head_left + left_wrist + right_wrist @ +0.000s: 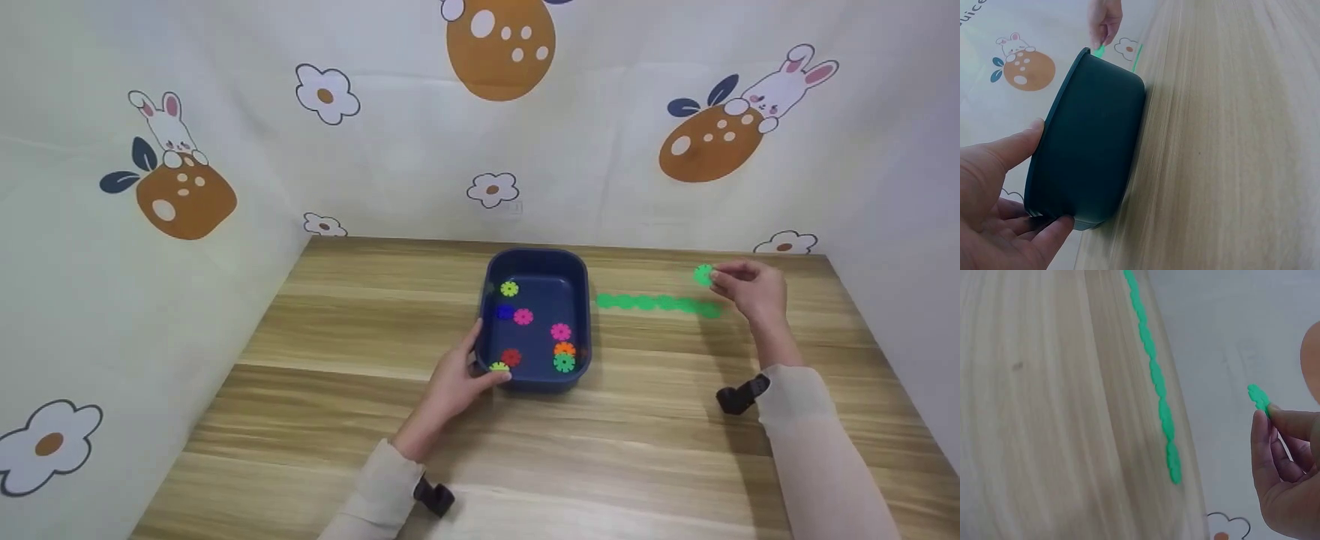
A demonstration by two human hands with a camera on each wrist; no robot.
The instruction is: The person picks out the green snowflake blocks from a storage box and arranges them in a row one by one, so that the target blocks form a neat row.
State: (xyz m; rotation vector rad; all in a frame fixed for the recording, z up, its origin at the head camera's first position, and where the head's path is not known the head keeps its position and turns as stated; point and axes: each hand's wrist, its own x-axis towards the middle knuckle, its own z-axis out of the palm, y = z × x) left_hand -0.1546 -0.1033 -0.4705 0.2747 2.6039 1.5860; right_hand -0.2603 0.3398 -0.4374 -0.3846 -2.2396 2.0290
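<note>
My left hand (pixel 454 382) grips the near left corner of a dark blue plastic basin (pixel 536 262), with the thumb over its rim. In the left wrist view the fingers curl under the basin's edge (pixel 1089 135). Between thumb and fingertips, my right hand (pixel 756 294) pinches a green notched snowflake disc (pixel 703 274), held up above the table. Below it, a row of green discs (pixel 646 302) lies end to end to the right of the basin. The right wrist view shows this row (pixel 1157 377) flat on the wood, apart from the held disc (pixel 1258 397).
Inside the basin lie several loose discs, among them a yellow one (pixel 509 289), a pink one (pixel 561 331), an orange one (pixel 564 349) and a red one (pixel 511 357). The wooden table (pixel 360 315) meets a patterned cloth (pixel 405 150) at its back and sides.
</note>
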